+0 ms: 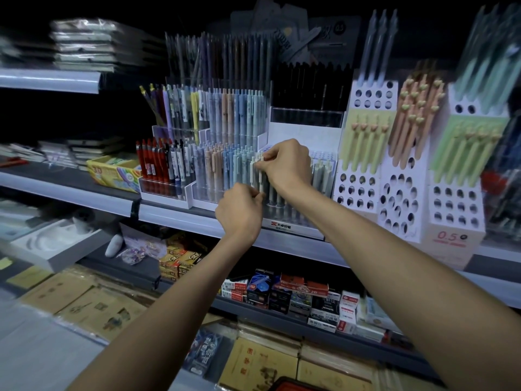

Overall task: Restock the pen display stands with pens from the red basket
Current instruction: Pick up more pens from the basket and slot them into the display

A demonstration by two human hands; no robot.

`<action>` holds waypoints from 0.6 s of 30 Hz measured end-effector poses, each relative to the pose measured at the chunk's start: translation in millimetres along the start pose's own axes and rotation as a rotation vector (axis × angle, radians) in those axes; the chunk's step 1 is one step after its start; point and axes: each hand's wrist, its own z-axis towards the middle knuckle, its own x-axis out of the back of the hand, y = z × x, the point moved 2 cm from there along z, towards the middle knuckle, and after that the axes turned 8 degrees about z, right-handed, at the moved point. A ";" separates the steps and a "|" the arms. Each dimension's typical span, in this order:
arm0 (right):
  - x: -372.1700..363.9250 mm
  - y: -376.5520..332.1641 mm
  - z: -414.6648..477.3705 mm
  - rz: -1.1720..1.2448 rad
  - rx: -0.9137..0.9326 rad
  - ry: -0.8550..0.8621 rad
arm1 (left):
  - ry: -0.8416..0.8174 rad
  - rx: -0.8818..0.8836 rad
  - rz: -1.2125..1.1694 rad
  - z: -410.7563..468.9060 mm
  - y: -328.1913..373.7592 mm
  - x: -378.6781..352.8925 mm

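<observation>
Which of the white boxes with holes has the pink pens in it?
The middle box, between the two boxes holding green pens. Its pink pens have little heart tops, and its holes sit in a round cluster, not straight rows.

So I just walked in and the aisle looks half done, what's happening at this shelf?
A person is restocking pens. Both bare hands are up at the clear pen stand on the middle shelf: the right hand pinches the top of a pale pen among the pastel ones, while the left hand grips lower down, closed by the same row. The red basket just shows at the bottom edge. The white holed stands to the right have many empty holes.
</observation>
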 end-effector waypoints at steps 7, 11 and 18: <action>-4.0 2.2 -4.8 -0.004 -0.014 0.039 | -0.011 -0.013 0.015 -1.9 -4.7 -3.6; -2.5 2.9 -5.9 0.026 -0.006 0.038 | -0.005 -0.026 0.086 -2.9 -5.1 -3.9; 7.0 0.3 -11.7 0.011 -0.023 0.020 | -0.036 -0.029 0.118 -8.6 -6.6 8.5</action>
